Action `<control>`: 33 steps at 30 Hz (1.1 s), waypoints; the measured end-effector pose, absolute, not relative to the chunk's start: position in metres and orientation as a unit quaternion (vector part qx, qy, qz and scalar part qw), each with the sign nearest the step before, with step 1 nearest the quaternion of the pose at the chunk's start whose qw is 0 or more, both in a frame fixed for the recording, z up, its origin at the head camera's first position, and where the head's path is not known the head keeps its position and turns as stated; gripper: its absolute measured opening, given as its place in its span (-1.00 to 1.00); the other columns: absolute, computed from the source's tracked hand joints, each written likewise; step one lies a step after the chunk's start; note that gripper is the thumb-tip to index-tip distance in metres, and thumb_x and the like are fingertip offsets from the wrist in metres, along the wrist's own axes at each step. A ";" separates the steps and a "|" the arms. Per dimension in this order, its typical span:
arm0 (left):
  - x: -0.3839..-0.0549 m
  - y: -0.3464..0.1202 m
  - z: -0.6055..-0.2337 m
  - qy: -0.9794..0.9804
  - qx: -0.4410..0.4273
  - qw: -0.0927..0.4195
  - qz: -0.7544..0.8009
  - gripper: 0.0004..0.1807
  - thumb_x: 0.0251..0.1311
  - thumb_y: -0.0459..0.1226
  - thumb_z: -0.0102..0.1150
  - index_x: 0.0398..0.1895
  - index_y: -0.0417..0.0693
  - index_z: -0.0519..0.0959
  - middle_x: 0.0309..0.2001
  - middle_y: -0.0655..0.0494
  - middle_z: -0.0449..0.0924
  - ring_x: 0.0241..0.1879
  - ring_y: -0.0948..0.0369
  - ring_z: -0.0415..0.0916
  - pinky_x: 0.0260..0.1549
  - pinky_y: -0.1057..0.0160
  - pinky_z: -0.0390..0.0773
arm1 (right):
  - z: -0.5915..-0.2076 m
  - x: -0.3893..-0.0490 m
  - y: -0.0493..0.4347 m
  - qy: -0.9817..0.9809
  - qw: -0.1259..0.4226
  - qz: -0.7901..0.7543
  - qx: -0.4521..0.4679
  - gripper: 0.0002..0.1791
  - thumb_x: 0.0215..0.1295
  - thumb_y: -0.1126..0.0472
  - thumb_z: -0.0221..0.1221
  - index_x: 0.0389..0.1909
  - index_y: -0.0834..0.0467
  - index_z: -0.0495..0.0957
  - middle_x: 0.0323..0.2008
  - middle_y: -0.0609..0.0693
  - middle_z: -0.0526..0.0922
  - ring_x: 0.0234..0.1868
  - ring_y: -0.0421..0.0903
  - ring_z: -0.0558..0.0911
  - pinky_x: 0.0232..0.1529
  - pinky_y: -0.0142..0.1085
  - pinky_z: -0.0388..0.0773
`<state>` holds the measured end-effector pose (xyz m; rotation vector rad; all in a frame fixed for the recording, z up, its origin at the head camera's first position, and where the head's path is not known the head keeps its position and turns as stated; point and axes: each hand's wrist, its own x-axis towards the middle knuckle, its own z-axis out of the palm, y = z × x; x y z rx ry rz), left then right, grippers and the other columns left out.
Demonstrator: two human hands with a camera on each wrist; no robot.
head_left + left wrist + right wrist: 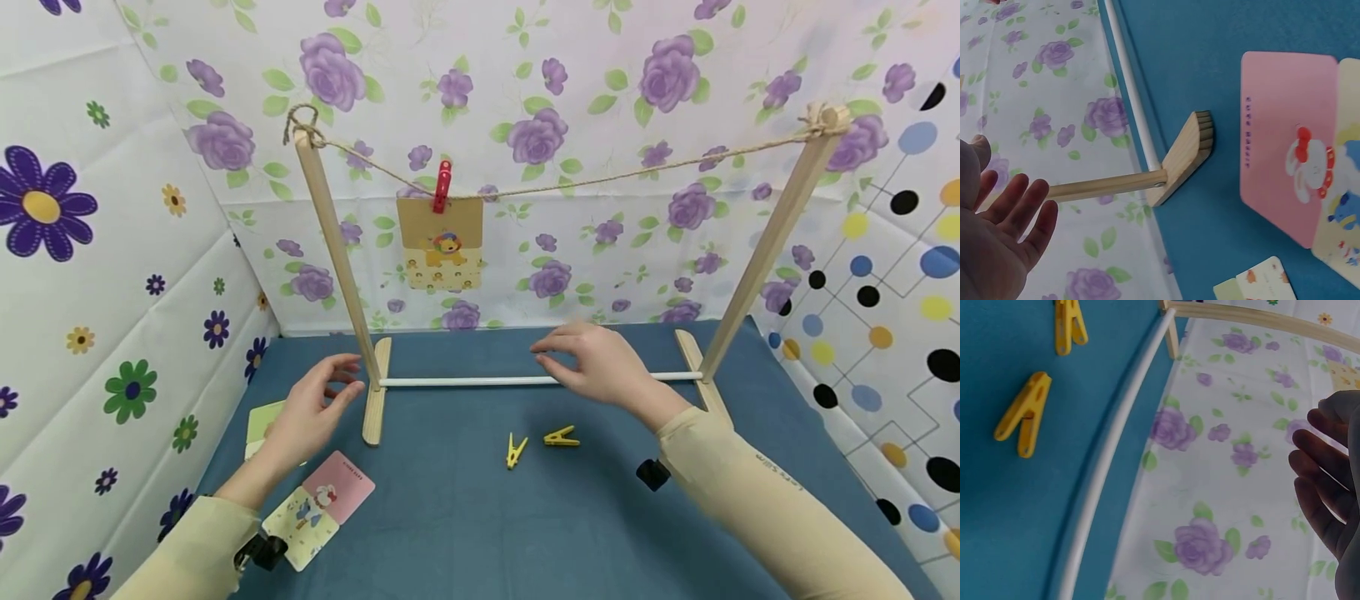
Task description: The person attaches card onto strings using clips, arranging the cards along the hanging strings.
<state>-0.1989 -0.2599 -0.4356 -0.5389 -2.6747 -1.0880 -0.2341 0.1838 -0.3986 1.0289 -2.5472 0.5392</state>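
A tan card (441, 233) with a lion picture hangs from the twine (585, 182), held there by a red clothespin (442, 187). My left hand (311, 412) is near the left wooden post (337, 267), its fingers loosely bent around nothing. Over the white rod (465, 382), toward the right, my right hand (596, 362) hovers with relaxed fingers and no object in them. Two yellow clothespins, one standing askew (515, 451) and one pointing sideways (562, 437), lie on the blue cloth below it. A pink-and-cream card (1288, 144) lies by the left forearm.
A green card (262, 423) lies partly hidden behind the left hand. The right wooden post (772, 242) rises from a flat wooden foot (701, 375). Floral cloth (540, 83) hangs behind the frame, with patterned cloths on both sides.
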 end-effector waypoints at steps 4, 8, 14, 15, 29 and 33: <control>-0.195 -0.261 -0.442 -0.906 -0.187 0.098 -0.367 -0.56 0.61 -0.25 0.18 0.44 -0.16 0.46 0.23 -0.12 0.61 0.11 -0.01 0.62 -0.04 -0.04 0.63 | -0.407 -0.228 0.185 -0.901 0.155 0.186 0.360 -0.78 0.50 0.07 0.35 0.07 -0.06 0.82 0.00 -0.10 0.79 -0.28 -0.19 0.70 -0.37 -0.24 0.62; -0.191 -0.259 -0.447 -0.908 -0.181 0.084 -0.368 -0.55 0.61 -0.24 0.19 0.44 -0.18 0.47 0.22 -0.11 0.61 0.12 0.00 0.62 -0.03 -0.06 0.64 | -0.414 -0.224 0.187 -0.901 0.141 0.192 0.363 -0.79 0.51 0.07 0.35 0.07 -0.06 0.81 0.00 -0.10 0.79 -0.25 -0.14 0.73 -0.39 -0.27 0.61; -0.183 -0.261 -0.452 -0.912 -0.175 0.073 -0.364 -0.55 0.61 -0.24 0.18 0.44 -0.19 0.47 0.17 -0.10 0.63 0.10 -0.02 0.62 -0.04 -0.06 0.64 | -0.426 -0.222 0.191 -0.899 0.139 0.207 0.361 -0.78 0.51 0.08 0.35 0.08 -0.09 0.81 0.00 -0.12 0.79 -0.15 -0.12 0.76 -0.31 -0.24 0.66; -0.182 -0.262 -0.453 -0.913 -0.173 0.072 -0.363 -0.55 0.61 -0.24 0.18 0.44 -0.19 0.47 0.17 -0.10 0.64 0.10 -0.02 0.62 -0.04 -0.06 0.65 | -0.427 -0.222 0.192 -0.899 0.139 0.209 0.359 -0.78 0.51 0.08 0.35 0.09 -0.09 0.81 0.00 -0.12 0.79 -0.14 -0.13 0.76 -0.30 -0.23 0.66; -0.163 -0.274 -0.473 -0.915 -0.139 0.002 -0.379 -0.49 0.59 -0.20 0.23 0.49 -0.12 0.45 0.24 -0.14 0.61 0.18 -0.04 0.59 0.03 -0.05 0.63 | -0.452 -0.210 0.204 -0.914 0.067 0.254 0.308 -0.74 0.51 0.06 0.36 0.16 -0.12 0.77 0.04 -0.15 0.77 -0.34 -0.40 0.62 -0.39 -0.32 0.55; -0.159 -0.277 -0.476 -0.917 -0.145 -0.003 -0.371 -0.44 0.56 -0.15 0.27 0.50 -0.14 0.44 0.24 -0.15 0.61 0.20 -0.09 0.58 0.03 -0.04 0.63 | -0.460 -0.205 0.210 -0.919 0.046 0.255 0.298 -0.71 0.52 0.06 0.36 0.19 -0.09 0.76 0.08 -0.13 0.76 -0.24 -0.26 0.70 -0.29 -0.25 0.60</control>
